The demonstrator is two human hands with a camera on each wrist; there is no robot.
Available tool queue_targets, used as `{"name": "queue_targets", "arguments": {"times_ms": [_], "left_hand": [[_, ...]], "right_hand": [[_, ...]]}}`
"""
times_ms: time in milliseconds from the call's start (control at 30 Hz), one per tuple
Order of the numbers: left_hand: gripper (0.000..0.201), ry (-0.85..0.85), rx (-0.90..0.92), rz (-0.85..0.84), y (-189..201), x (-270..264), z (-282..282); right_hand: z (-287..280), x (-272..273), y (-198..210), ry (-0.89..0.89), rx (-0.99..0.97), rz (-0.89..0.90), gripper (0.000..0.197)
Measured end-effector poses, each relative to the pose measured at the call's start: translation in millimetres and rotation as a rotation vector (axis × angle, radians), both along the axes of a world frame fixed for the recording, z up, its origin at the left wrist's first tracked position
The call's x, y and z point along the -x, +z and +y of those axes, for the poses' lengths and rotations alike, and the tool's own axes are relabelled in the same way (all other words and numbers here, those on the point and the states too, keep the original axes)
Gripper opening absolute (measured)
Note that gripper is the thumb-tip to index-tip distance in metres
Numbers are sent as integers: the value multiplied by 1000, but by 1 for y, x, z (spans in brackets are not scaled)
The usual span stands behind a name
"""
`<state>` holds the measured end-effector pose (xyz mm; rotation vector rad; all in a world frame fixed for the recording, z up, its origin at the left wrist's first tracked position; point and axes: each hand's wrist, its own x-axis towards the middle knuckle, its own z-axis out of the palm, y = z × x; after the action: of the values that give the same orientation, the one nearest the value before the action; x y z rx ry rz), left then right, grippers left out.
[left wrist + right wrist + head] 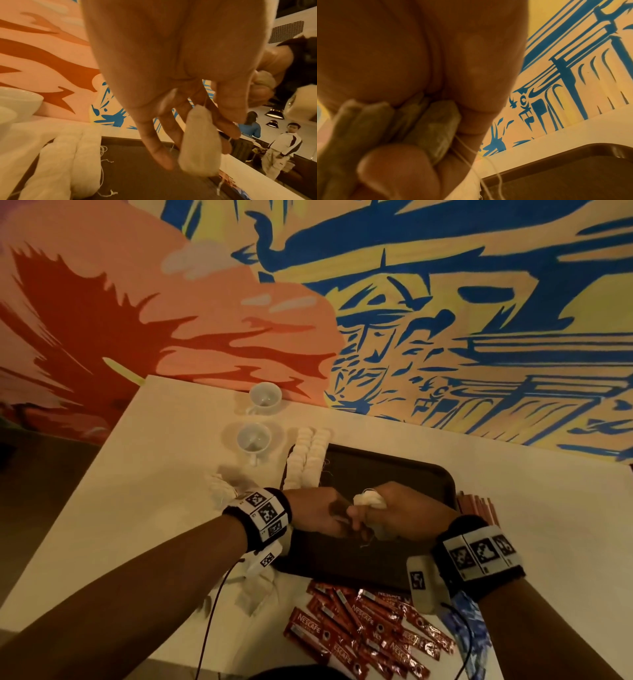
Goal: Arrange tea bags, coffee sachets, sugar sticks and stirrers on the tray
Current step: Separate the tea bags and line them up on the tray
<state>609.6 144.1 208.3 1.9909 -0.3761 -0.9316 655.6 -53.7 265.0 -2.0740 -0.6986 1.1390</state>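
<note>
Two hands: meeting above the middle of the dark tray [394, 467], centre of the head view.
Right hand [404, 513]: clutching a bunch of tea bags [435, 129], fingers curling round them, strings trailing down; count in the fist not tellable.
Left hand [171, 83]: pinching the string of one tea bag [200, 146], which is dangling over the tray.
Handling: bags are looking light, soft and easy to crush; strings are likely tangling, so I judge taking each by its paper body, near the top, is safest.
Tea bag rows [308, 460]: two lines lying along the tray's left edge, upper centre.
Loose tea bags [222, 491]: sitting left of the tray; number unclear.
Coffee sachets [370, 631]: roughly a dozen red ones, heaped below the tray.
Stirrers or sugar sticks [478, 506]: bundle lying right of the tray; which, unclear.
Cups [254, 438]: two.
</note>
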Motion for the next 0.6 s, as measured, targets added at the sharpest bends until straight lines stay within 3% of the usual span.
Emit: {"name": "queue_targets", "arguments": {"times_ms": [200,367,500,600], "left_hand": [[23,64,71,-13,-10,12,13],[31,327,222,58,-2,16,20],[32,447,137,-24,-7,19,30],[56,520,101,-103,-11,21,41]], "right_hand": [[-2,-5,2,-67,-42,-39,36],[-12,-9,-7,-188,23,-38,35],[-30,-13,-16,-198,86,-48,28],[-44,-14,-21,-231,105,-36,25]]}}
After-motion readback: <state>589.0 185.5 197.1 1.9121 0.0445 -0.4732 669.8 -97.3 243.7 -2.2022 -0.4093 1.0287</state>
